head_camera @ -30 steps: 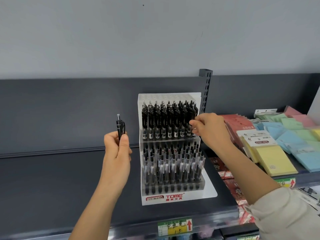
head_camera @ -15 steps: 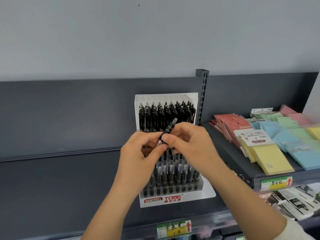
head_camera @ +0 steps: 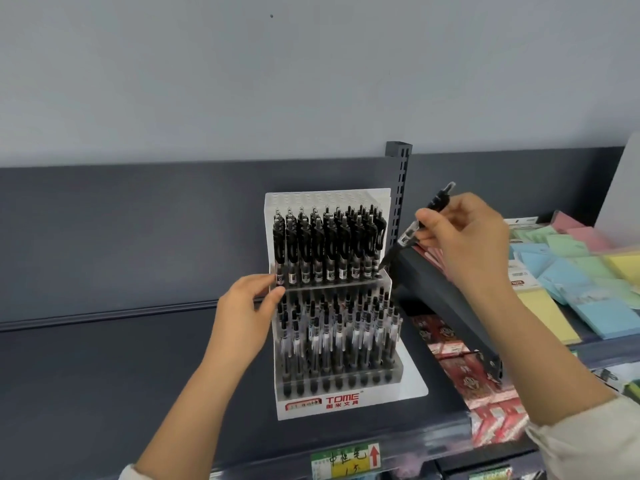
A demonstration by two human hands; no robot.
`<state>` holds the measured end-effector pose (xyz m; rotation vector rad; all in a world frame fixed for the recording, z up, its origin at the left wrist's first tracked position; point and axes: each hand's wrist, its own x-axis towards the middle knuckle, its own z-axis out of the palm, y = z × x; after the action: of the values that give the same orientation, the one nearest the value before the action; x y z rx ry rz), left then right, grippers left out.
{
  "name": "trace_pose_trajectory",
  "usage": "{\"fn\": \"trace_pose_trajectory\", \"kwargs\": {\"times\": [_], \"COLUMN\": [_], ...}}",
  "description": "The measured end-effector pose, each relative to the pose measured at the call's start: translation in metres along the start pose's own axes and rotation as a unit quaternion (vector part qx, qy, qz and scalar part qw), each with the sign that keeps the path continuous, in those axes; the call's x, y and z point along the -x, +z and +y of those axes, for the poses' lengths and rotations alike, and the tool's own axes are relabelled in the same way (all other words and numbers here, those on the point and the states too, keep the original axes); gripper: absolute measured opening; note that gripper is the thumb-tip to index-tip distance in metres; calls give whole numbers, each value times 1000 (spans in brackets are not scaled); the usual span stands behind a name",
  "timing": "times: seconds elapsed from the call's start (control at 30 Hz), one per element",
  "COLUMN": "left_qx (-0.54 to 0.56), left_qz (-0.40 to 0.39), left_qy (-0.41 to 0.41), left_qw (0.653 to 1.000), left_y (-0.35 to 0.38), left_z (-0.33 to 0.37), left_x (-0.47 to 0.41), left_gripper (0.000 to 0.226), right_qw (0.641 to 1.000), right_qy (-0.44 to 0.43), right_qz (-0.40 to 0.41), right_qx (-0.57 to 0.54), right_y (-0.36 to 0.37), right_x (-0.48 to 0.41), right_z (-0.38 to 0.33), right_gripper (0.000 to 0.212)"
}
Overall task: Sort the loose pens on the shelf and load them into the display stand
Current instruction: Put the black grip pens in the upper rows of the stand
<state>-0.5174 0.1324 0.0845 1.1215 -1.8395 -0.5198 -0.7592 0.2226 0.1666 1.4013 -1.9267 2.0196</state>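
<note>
Pastel sticky notes [head_camera: 568,268], red packets [head_camera: 460,372], yellow price label [head_camera: 346,462]

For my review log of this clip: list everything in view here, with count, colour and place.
display stand: one, white and clear, centre of shelf
upper-tier pens: many, black, in stand
lower-tier pens: many, clear and black, in stand
held pen: one, black and clear, tilted, tip by upper tier's right end
shelf: one, dark grey, under stand
slotted post: one, dark grey, behind stand
sticky-note pads: several, yellow, blue, green, pink, right
red packs: several, lower right
price label: one, green-yellow, shelf front edge
left hand: one, holds stand's left edge
right hand: one, pinches held pen
</note>
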Motion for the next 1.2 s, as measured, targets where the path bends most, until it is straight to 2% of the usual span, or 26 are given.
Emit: {"fn": "trace_pose_trajectory", "kwargs": {"times": [0.17,0.27,0.43,0.57,0.7,0.8,0.9,1.2], "left_qx": [-32,-47,-51,-56,-51,-46,-17,-13], "left_qz": [15,11,15,19,21,32,46,69], "left_qy": [29,40,42,53,57,59,26,0], "left_qw": [999,998,998,997,997,997,998,998], "left_y": [2,1,2,2,3,6,8,6], "left_z": [-5,-7,-10,-12,-15,-15,-13,-2], "left_x": [-5,-7,-7,-8,-8,-6,-2,17], "left_gripper": [26,25,25,25,24,25,27,27], "right_qw": [993,975,961,962,966,950,939,947], "right_qy": [-27,-33,-24,-14,-14,12,18,-16], "right_qz": [-52,-130,-190,-199,-174,-232,-274,-247], "right_qx": [98,176,202,187,193,209,208,203], "right_y": [20,30,34,33,29,27,26,18], "right_x": [-4,-7,-11,-11,-1,11,22,36], "right_z": [14,20,24,28,38,53,62,72], "right_gripper": [24,27,27,28,30,39,35,36]}}
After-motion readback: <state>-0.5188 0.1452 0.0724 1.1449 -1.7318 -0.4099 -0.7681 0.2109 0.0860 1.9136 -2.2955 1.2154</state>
